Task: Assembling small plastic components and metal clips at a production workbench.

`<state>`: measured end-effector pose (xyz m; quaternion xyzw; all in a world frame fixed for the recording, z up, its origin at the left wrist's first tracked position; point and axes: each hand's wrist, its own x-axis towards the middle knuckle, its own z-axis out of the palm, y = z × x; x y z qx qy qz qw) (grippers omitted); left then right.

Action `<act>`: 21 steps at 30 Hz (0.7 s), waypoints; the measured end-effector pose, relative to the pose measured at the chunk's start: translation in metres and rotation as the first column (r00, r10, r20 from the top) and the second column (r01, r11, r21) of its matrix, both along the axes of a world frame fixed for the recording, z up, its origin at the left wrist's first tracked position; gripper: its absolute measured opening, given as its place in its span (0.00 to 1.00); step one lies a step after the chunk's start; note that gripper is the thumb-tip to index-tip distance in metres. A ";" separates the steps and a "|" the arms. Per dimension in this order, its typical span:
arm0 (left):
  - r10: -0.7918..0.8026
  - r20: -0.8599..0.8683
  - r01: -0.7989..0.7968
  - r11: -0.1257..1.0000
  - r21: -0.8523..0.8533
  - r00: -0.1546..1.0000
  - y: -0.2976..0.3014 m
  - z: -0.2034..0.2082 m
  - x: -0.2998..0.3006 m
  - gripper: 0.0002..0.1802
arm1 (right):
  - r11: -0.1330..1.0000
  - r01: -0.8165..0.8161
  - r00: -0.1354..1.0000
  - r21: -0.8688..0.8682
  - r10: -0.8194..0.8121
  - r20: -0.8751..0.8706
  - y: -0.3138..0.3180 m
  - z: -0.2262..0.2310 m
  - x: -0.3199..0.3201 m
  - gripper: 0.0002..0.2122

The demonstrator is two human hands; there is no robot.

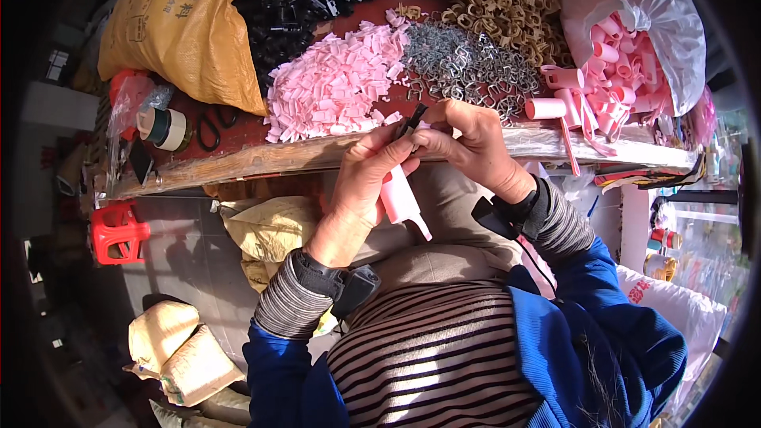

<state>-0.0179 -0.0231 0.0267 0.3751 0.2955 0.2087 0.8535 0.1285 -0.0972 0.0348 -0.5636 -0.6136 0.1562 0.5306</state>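
Observation:
My left hand (361,182) is closed around a pink plastic tube (399,200) with a narrow strap-like tail, held over my lap at the table edge. A small black plastic part (413,117) sticks up between the hands at the tube's upper end. My right hand (482,147) is closed in a pinch against it; the fingers hide what exactly they grip. Just beyond lie a heap of small flat pink pieces (333,83), a pile of silvery metal clips (456,59) and a mound of brass-coloured buckle-like rings (503,0).
Black plastic parts (281,20) spill from a yellow sack (186,24) at the far left. More pink tubes (622,79) fill a clear bag at right. Tape rolls (166,128) and black looped handles (210,131) lie left. A red stool (119,231) and sacks (198,364) stand on the floor.

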 end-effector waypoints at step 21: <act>-0.020 0.008 0.021 0.995 -0.094 1.000 -0.007 -0.002 0.000 0.15 | 0.986 0.013 0.941 0.167 -0.069 0.331 -0.009 -0.014 0.001 0.16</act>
